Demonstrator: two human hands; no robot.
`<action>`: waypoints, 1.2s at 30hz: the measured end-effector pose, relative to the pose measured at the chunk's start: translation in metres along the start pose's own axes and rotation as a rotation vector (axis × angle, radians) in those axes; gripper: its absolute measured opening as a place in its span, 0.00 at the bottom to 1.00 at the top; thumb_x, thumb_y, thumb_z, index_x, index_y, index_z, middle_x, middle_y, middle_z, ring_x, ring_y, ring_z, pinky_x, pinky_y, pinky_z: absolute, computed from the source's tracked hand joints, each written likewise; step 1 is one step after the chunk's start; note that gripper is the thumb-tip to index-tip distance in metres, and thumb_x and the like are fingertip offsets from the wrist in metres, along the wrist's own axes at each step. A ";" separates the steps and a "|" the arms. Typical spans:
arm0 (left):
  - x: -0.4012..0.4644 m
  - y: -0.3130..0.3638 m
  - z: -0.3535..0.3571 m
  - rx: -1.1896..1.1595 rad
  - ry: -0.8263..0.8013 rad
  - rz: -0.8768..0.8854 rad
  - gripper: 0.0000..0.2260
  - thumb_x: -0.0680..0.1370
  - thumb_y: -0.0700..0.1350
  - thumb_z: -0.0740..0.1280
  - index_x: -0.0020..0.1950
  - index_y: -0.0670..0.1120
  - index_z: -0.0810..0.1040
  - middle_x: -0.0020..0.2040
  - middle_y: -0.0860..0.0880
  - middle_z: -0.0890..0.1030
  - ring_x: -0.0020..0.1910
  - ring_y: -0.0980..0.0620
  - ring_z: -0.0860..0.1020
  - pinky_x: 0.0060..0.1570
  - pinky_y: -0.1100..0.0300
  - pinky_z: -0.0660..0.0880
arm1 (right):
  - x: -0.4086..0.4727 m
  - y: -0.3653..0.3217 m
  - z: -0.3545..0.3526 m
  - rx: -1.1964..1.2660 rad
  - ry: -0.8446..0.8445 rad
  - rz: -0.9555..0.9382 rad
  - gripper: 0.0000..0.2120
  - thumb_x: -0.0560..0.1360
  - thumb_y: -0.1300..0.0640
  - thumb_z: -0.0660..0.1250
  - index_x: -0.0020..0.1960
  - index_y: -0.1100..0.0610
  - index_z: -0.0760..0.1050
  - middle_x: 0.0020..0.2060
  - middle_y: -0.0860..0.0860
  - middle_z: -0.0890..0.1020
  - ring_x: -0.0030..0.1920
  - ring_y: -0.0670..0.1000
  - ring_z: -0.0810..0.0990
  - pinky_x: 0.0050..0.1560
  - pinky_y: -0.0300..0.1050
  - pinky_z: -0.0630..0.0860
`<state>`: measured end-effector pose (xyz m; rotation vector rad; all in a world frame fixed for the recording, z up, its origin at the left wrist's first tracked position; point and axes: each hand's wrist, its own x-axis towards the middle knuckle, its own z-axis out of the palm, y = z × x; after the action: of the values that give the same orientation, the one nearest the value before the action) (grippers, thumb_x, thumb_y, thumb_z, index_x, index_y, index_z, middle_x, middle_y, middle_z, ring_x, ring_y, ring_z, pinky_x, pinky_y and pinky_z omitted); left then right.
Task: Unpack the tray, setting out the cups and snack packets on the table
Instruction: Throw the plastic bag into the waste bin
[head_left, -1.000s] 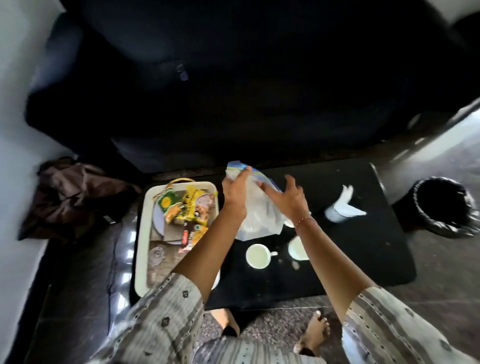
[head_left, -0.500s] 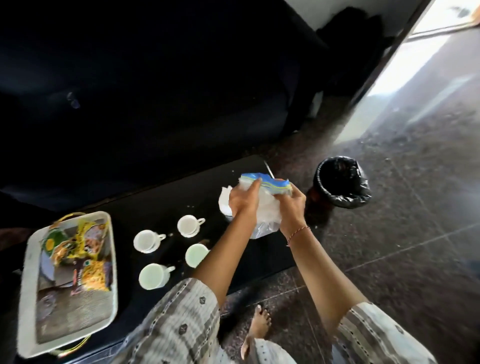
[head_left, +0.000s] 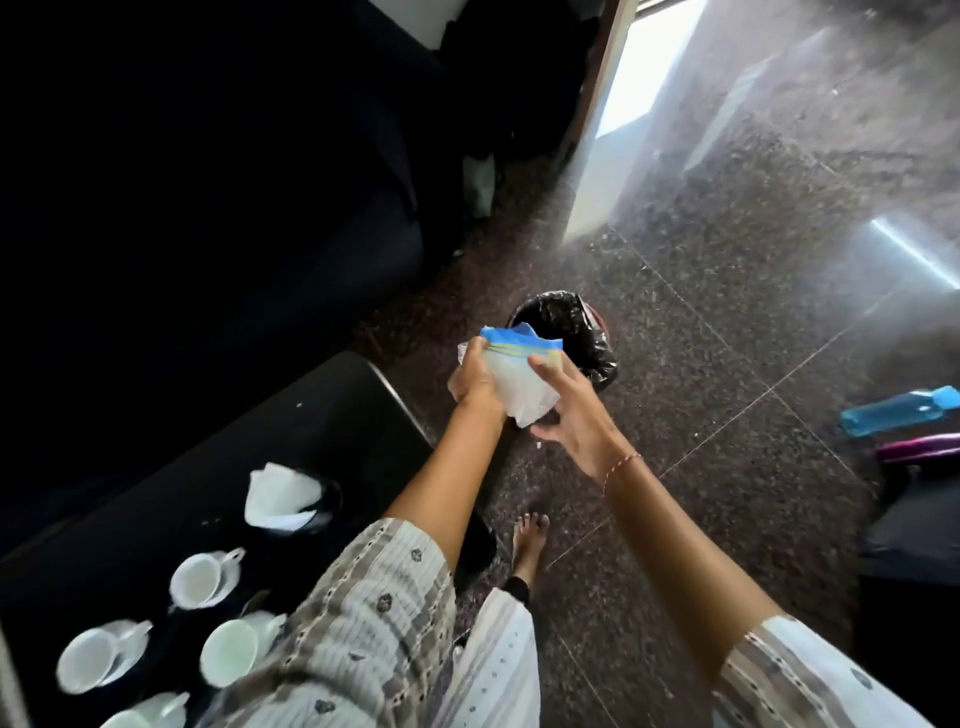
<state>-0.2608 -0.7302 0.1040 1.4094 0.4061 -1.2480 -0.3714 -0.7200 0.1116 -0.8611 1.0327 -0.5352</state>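
Note:
A crumpled clear plastic bag with a blue zip strip (head_left: 517, 376) is held past the table's right end, just in front of the black-lined bin (head_left: 569, 327). My left hand (head_left: 475, 382) grips its left side. My right hand (head_left: 569, 415) cups it from the right and below, fingers spread. Several white cups stand on the black table (head_left: 322, 415) at the lower left, one of them (head_left: 200, 579) nearest the white paper napkins in a dark holder (head_left: 280, 496). The tray is out of view.
A dark sofa fills the upper left behind the table. On the speckled stone floor lie a blue bottle (head_left: 898, 410) and a pink item (head_left: 919, 449) at the right edge. My bare foot (head_left: 530, 540) stands beside the table's corner. A bright doorway opens at the top.
Both hands carried the plastic bag rightward off the table to just before the bin. My view swung right, so the tray left the frame and the cups slid to the lower left.

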 end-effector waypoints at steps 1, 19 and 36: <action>0.009 0.001 0.015 0.017 0.019 0.028 0.06 0.71 0.42 0.68 0.36 0.41 0.76 0.43 0.41 0.81 0.36 0.45 0.79 0.45 0.52 0.79 | 0.011 -0.004 -0.009 0.092 -0.032 0.074 0.19 0.70 0.43 0.67 0.60 0.45 0.74 0.56 0.46 0.82 0.57 0.48 0.79 0.56 0.55 0.74; 0.396 -0.131 0.182 0.942 -0.061 0.277 0.20 0.74 0.35 0.65 0.66 0.41 0.73 0.66 0.40 0.75 0.63 0.44 0.75 0.62 0.58 0.70 | 0.414 0.122 -0.214 -0.785 0.735 -0.034 0.05 0.72 0.62 0.65 0.44 0.62 0.78 0.44 0.65 0.82 0.46 0.64 0.80 0.44 0.53 0.74; 0.447 -0.158 0.160 1.857 -0.150 0.583 0.28 0.78 0.44 0.60 0.75 0.44 0.54 0.75 0.43 0.61 0.75 0.45 0.58 0.73 0.48 0.59 | 0.460 0.173 -0.250 -1.413 0.058 -0.014 0.25 0.75 0.63 0.61 0.71 0.58 0.61 0.74 0.60 0.60 0.75 0.57 0.54 0.70 0.53 0.63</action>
<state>-0.2935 -1.0025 -0.3141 2.5170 -1.6033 -1.0485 -0.3983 -1.0520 -0.3283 -2.0777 1.4218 0.2790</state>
